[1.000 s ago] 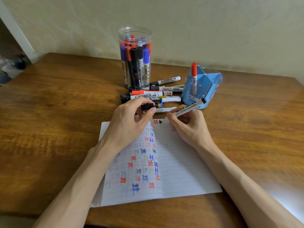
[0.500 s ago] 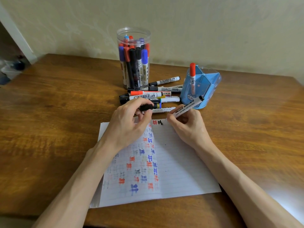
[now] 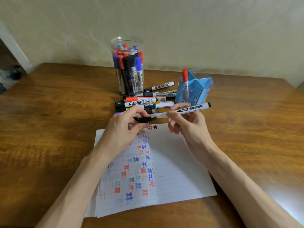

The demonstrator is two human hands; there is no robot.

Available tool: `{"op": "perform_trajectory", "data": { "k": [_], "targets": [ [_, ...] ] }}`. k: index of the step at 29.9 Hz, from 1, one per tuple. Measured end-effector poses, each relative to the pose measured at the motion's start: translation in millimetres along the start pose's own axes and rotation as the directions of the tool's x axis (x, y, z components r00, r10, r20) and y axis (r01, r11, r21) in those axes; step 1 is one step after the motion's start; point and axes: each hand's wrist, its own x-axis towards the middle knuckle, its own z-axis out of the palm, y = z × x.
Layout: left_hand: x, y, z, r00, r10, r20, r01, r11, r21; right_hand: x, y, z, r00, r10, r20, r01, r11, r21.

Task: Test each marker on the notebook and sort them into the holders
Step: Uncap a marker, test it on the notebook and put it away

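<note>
My right hand (image 3: 185,124) grips a white marker (image 3: 191,109) with a black end, lifted above the top of the open notebook (image 3: 172,170). My left hand (image 3: 121,127) pinches its black cap (image 3: 144,119), held just left of the marker's tip. Red, blue and black test marks cover the notebook's left page; a red and a black mark sit at the top of the right page. A pile of loose markers (image 3: 144,102) lies behind my hands. The clear jar (image 3: 127,66) holds several markers. The blue holder (image 3: 195,89) holds one red-capped marker (image 3: 185,83).
The wooden table (image 3: 49,120) runs wide on both sides of the notebook. A pale wall stands right behind the jar and holder. A bright glare patch lies on the table at the lower right.
My right hand has lifted the marker off the page and turned it more level. My left hand has brought the black cap up near the marker's tip.
</note>
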Motion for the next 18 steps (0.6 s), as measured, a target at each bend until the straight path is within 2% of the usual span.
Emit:
{"op": "perform_trajectory", "data": {
  "k": [6, 9, 13, 15, 18],
  "targets": [
    [1, 0, 1, 0.998, 0.054, 0.018, -0.055, 0.998, 0.025, -5, -1, 3, 0.995, -0.03, 0.1, 0.043, 0.991, -0.124],
    [2, -2, 0, 0.998, 0.059, 0.019, -0.06, 0.997, 0.041, -6, -5, 1, 0.988, 0.033, 0.149, -0.005, 0.982, -0.189],
    [2, -1, -4, 0.997, 0.075, -0.026, -0.073, 0.995, 0.073, -4, -15, -7, 0.964, 0.181, 0.196, -0.185, 0.983, 0.002],
    [1, -1, -6, 0.996, 0.077, -0.041, -0.074, 0.994, 0.082, -2, -18, -11, 0.971, 0.193, 0.143, -0.191, 0.981, -0.027],
    [1, 0, -6, 0.996, 0.078, -0.052, -0.073, 0.993, 0.095, -1, -14, -18, 0.994, 0.089, 0.06, -0.077, 0.982, -0.171]
  ]
}}
